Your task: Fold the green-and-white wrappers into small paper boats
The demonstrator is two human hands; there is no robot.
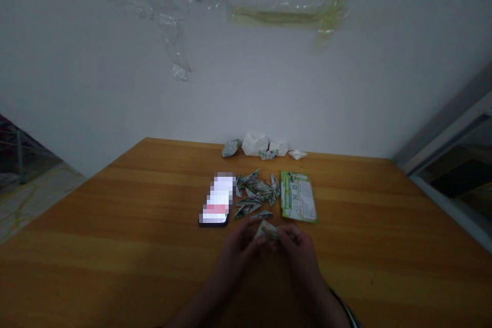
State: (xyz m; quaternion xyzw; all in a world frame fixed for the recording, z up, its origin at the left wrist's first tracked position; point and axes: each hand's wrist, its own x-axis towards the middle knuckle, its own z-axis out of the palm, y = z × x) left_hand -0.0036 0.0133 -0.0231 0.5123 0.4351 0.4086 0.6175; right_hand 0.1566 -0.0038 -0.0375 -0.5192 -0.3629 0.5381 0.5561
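Between my two hands is a small folded piece of printed paper (pixel 266 229), pale with greenish print. My left hand (pixel 241 247) grips its left side, fingers closed round it. On the right side, my right hand (pixel 299 247) pinches the paper between thumb and fingers. Just beyond my hands lies a loose pile of folded printed paper pieces (pixel 261 190), pointed and grey-green. A single folded piece (pixel 262 214) rests nearest my fingers. The undersides of both hands are in shadow.
A phone (pixel 218 200) with a lit, blurred screen lies left of the pile. To its right is a green-and-white printed packet (pixel 299 197). Crumpled white paper (pixel 254 144) and a crumpled printed wad (pixel 230 148) sit along the wall on the wooden table (pixel 134 200).
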